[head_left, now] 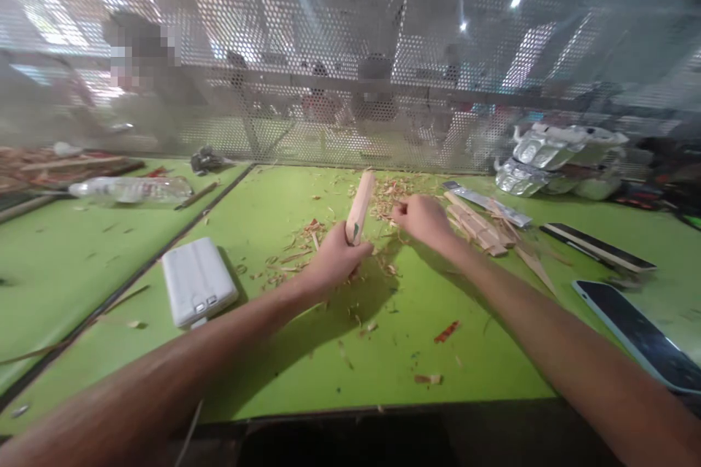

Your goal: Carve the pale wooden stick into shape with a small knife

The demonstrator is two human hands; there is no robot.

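My left hand [333,263] is wrapped around the lower end of a pale wooden strip [361,201], which points up and away from me. A small dark green mark shows on the wood just above my fingers. To the right, my right hand [428,220] is closed low over the table among curled wood shavings [391,193]. Whatever its fingers may hold is too small or hidden to make out. Just right of that hand lie several cut wooden pieces [476,226], beside a flat clear packet [487,203].
A white power bank [198,281] lies left on the green table [307,372]. A phone [638,332], a black-and-tan bar [599,246] and foil-wrapped bundles [553,153] are at right. A plastic bottle [134,190] lies at far left. A perforated metal screen [328,36] stands behind; people are beyond it.
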